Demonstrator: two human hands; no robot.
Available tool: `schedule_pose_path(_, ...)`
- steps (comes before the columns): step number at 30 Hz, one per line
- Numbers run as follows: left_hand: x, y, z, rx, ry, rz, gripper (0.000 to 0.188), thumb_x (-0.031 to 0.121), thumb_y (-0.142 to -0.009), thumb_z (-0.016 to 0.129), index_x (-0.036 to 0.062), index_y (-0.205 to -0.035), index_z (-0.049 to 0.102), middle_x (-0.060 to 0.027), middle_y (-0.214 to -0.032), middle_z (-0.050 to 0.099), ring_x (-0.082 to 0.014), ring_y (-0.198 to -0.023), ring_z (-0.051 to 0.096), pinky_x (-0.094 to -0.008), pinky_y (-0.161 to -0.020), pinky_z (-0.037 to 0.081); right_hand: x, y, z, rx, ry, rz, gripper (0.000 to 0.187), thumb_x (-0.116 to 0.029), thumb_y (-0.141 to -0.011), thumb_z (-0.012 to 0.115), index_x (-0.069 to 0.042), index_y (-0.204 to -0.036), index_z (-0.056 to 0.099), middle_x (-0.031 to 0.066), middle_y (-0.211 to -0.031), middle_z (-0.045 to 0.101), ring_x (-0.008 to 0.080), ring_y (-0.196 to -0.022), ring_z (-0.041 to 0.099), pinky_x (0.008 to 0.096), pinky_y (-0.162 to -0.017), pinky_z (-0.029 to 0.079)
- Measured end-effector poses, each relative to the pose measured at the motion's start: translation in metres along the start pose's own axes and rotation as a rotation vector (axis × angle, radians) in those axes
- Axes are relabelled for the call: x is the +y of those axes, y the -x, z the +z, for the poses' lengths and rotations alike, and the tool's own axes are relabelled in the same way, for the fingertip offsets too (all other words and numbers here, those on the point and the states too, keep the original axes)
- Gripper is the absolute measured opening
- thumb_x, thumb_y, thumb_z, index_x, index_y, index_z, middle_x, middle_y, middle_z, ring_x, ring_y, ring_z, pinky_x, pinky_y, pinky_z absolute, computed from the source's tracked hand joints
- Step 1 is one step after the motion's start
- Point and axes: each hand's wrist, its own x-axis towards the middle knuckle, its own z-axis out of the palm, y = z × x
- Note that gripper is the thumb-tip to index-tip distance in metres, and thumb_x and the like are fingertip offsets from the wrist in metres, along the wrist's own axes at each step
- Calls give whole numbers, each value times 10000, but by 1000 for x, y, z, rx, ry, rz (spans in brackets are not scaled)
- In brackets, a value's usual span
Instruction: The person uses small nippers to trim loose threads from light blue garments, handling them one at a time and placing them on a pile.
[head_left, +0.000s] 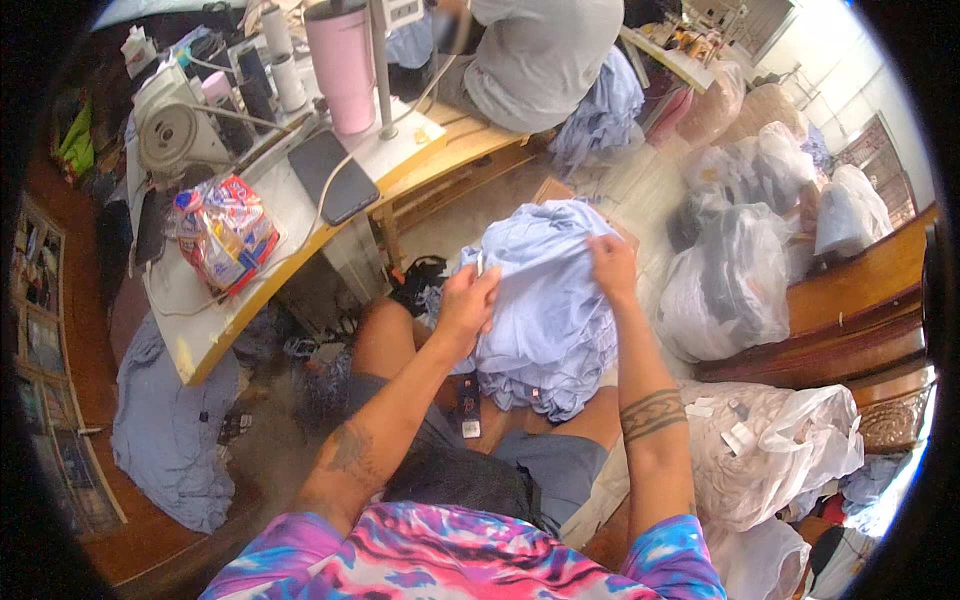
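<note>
A heap of light blue cloth (545,320) rests in front of me, over my lap and between my knees. My right hand (612,268) is closed on the upper right edge of the cloth and holds it up, so folds stretch across toward the left. My left hand (470,305) is closed at the cloth's left side. A small, thin, pale object (480,264) sticks up from its fingers; its kind is too small to tell. Below the heap, a dark tag (469,405) with a white end lies near my left thigh.
On the table (215,335) at left are a bread bag (227,235), a phone (333,175), a pink tumbler (345,70) and a sewing machine (175,135). A person in grey (545,55) sits beyond. Plastic bags (725,285) of cloth crowd the right; blue cloth (170,430) lies lower left.
</note>
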Motion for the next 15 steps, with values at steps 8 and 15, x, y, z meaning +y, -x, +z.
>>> schedule_pose_path(8, 86, -17, 100, -249, -235, 435, 265, 243, -986, 651, 73, -824, 528, 10, -621, 497, -69, -387, 402, -259, -348, 346, -60, 25, -132, 631, -461, 361, 327, -277, -1035, 593, 35, -950, 647, 60, -848, 609, 144, -773, 519, 321, -713, 450)
schedule_pose_path(15, -48, 44, 9, -87, -244, -111, 248, 265, -988, 665, 71, -900, 539, 1, -649, 526, -86, -412, 439, -275, -355, 376, -58, 201, -46, -75, -228, 585, 445, -413, -1010, 600, 26, -1077, 638, 212, -1115, 639, 265, -1003, 599, 403, -836, 476)
